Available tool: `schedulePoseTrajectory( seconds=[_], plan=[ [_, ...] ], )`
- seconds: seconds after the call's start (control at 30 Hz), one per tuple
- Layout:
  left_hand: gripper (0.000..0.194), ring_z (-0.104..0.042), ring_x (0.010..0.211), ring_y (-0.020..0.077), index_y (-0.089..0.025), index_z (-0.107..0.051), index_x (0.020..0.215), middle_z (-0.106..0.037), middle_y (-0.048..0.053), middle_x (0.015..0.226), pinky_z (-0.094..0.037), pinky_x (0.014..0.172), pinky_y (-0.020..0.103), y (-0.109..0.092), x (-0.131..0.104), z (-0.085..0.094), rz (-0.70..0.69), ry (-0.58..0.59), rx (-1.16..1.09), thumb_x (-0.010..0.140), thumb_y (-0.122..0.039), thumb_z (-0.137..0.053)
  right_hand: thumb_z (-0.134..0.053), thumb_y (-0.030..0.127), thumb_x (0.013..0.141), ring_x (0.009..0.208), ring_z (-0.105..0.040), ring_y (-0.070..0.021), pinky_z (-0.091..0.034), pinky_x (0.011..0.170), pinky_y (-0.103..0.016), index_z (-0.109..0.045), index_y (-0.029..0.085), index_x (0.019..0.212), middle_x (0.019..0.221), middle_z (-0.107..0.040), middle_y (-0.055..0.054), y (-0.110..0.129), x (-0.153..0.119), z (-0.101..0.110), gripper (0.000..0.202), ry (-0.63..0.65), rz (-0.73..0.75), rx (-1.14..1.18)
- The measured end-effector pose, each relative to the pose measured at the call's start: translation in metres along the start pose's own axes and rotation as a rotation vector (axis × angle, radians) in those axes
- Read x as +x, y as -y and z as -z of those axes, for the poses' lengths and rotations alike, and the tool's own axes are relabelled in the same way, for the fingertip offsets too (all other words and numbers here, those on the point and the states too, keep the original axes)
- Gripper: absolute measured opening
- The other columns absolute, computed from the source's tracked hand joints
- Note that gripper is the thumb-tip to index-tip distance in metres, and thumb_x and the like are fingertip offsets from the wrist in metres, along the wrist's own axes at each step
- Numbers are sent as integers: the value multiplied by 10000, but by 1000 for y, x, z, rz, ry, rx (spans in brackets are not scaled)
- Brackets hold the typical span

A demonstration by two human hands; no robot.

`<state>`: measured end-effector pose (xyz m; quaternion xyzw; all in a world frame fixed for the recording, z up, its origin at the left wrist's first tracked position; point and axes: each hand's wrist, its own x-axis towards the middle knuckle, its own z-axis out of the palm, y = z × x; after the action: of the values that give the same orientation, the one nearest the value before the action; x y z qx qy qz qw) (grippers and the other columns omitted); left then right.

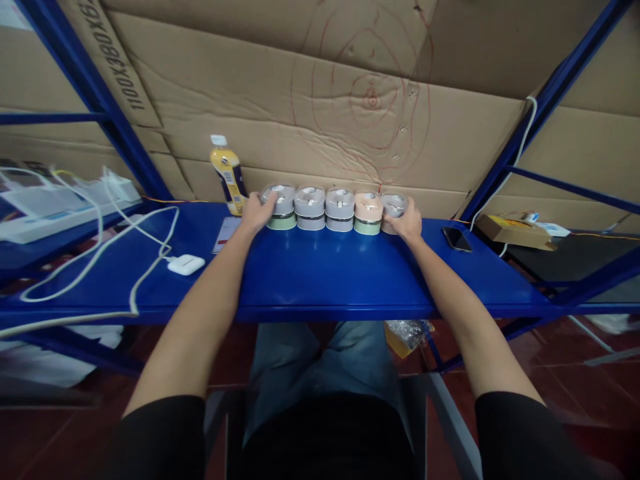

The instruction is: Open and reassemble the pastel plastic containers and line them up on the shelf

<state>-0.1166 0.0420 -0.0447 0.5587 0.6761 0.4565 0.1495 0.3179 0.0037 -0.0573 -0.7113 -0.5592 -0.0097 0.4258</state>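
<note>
Several small rounded containers stand in a row, stacked two high, against the cardboard at the back of the blue shelf. My left hand [257, 212] grips the leftmost stack, a grey container [281, 200] over a green one [283, 222]. My right hand [407, 220] is wrapped round the right end of the rightmost stack [394, 205]. Between them stand two grey stacks [311, 201] [340, 203] and one with a peach container [369, 207] above a green one [367, 227]. Neighbouring stacks sit side by side, nearly touching.
A yellow bottle [230, 175] and a phone [226, 235] are beside my left hand. White cables and a white case [186, 265] lie farther left. Another phone [457, 239] and an open cardboard box [515, 231] are at the right. Blue posts flank the shelf [320, 280].
</note>
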Motion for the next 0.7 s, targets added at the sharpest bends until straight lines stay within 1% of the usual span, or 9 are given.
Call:
schedulePoseTrajectory(
  seconds=[0.1,0.17,0.27,0.33,0.4,0.5,0.53,0.63,0.7],
  plan=[
    [699,-548,1499,435,-139,-524,1486,-614,262,1539,-398,1270,602,-1,-3,2,-16,-60,-28,956,-579,-642,-823,470,705,1405,-595,-488,-479,1168,-648,-457,130,1590,1507,-625,-275,-3,3,4,1016,-39,-15,49],
    [720,-499,1536,433,-150,-498,1514,-576,259,1571,-359,1300,615,-7,-10,6,-87,-143,-30,947,-562,-664,-795,464,726,1412,-596,-463,-485,1175,-627,-460,158,1586,1510,-634,-246,-6,7,14,972,-106,-34,92],
    [649,-459,1555,404,-181,-533,1475,-550,230,1576,-339,1325,585,-24,-28,14,-307,-274,-43,936,-503,-696,-753,490,787,1437,-582,-432,-452,1214,-625,-419,183,1611,1554,-608,-218,-4,13,36,941,-242,-13,188],
    [596,-509,1500,387,-164,-574,1409,-584,217,1516,-371,1309,576,-40,-46,14,-495,-245,-63,919,-470,-717,-756,535,808,1449,-571,-423,-442,1228,-617,-415,191,1619,1590,-576,-206,5,11,51,945,-240,84,287],
    [608,-586,1422,368,-184,-589,1381,-635,179,1463,-445,1259,568,-53,-65,9,-627,-35,-131,885,-497,-751,-807,582,778,1441,-576,-420,-461,1224,-593,-461,208,1599,1596,-577,-182,18,0,60,967,-85,238,402],
    [879,-641,1396,360,-217,-498,1521,-636,182,1500,-504,1215,553,-61,-91,-7,-689,436,-309,783,-549,-841,-904,621,682,1418,-601,-413,-479,1224,-582,-555,268,1540,1561,-629,-120,41,-29,55,991,343,472,537],
    [976,-630,1422,377,-222,-469,1558,-624,197,1522,-501,1216,564,-60,-98,-12,-685,546,-333,738,-558,-878,-922,617,665,1413,-608,-405,-478,1230,-581,-571,281,1529,1555,-637,-107,47,-40,50,991,478,526,556],
    [1127,-588,1476,423,-239,-436,1607,-611,219,1551,-473,1230,615,-49,-112,-23,-659,691,-304,656,-556,-951,-944,571,669,1401,-634,-373,-494,1233,-552,-566,260,1544,1556,-639,-118,56,-65,33,1002,789,606,578],
    [1173,-593,1467,439,-230,-440,1605,-624,226,1534,-471,1227,629,-41,-118,-26,-658,696,-275,619,-562,-982,-950,552,677,1434,-617,-363,-477,1258,-552,-532,252,1582,1590,-616,-127,56,-74,25,1041,879,629,539]
  ],
)
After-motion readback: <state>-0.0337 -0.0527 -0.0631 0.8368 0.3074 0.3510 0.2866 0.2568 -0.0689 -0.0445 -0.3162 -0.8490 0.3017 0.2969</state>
